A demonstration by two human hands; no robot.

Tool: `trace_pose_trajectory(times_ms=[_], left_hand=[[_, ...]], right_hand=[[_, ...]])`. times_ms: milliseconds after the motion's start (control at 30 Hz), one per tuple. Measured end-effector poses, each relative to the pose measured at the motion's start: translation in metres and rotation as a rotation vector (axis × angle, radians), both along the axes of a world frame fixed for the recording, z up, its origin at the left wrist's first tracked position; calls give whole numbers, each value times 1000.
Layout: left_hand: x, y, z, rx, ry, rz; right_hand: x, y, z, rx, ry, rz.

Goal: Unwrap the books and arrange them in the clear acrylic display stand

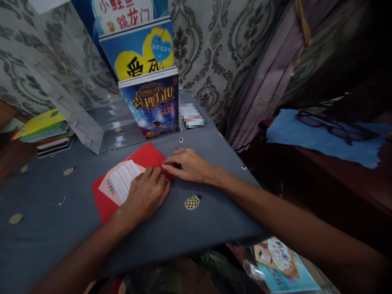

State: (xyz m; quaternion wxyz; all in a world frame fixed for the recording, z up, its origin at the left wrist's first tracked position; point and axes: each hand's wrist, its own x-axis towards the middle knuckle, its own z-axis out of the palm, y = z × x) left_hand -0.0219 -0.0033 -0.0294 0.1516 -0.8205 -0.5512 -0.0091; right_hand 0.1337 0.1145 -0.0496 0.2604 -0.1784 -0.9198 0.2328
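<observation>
A flat red book [152, 154] with a pale printed panel lies on the cloth-covered table. Across its near right part rests my left hand [147, 188], fingers curled down near the book's edge. My right hand [187, 165] comes in from the right, thumb and forefinger pinched at the book's right corner. The two hands' fingertips nearly meet there. My fingers cover that part of the edge, so any small detail between them is hidden.
Behind the hands, a clear acrylic stand [92, 141] holds several upright books, with a dark blue one [153, 110] in front. A book stack [52, 128] sits at left. Glasses [327, 124] lie on a blue cloth [284, 130] at right. More books [284, 265] are below the table edge.
</observation>
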Motion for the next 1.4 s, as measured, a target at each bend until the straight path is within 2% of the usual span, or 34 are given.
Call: trace_pose_trajectory(times_ms=[167, 267, 467, 633, 833, 933, 1133, 1267, 1400], left_hand=[[-8, 3, 9, -92, -114, 10], [-21, 8, 17, -189, -188, 21], [-64, 20, 25, -249, -164, 316], [-78, 22, 33, -322, -143, 439], [-76, 20, 39, -309, -66, 529], [-76, 20, 34, -292, -38, 545], [-79, 19, 23, -192, -34, 494], [-77, 19, 24, -204, -28, 524], [-74, 20, 27, -254, -27, 547]], right_hand=[[5, 5, 8, 8, -117, 182], [9, 9, 13, -4, -201, 224], [11, 7, 19, 44, -290, 258], [11, 10, 21, 71, -302, 265], [8, 27, 16, 212, -339, 57], [0, 37, 14, 240, -355, 6], [-28, 50, 19, 244, -366, -80], [-38, 42, 28, 241, -439, -155], [-33, 15, 27, 255, -523, -270]])
